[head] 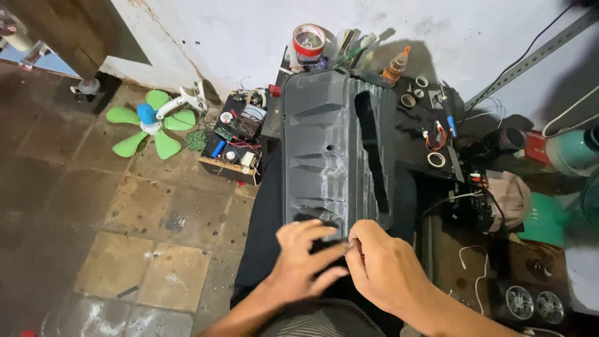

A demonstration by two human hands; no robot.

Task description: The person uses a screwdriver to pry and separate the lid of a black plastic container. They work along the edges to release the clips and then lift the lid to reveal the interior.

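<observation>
We rest our left hand (304, 259) flat on the near end of the grey plastic casing (334, 146), right hand (384, 265) fingers (357, 248) pinched narrowly beside it, holding something too small to tell.

- Left of the grey plastic casing (331, 150), bare tiled floor (156, 212) lay open, well apart from the green fan blade (153, 122).
- An open electronics box (237, 140) crowded the casing's upper left.
- Tape rolls (430, 125), wires and tools on the dark surface (415, 143) blocked the right side.
- Both hands (306, 262) (384, 268) filled the near edge.
</observation>
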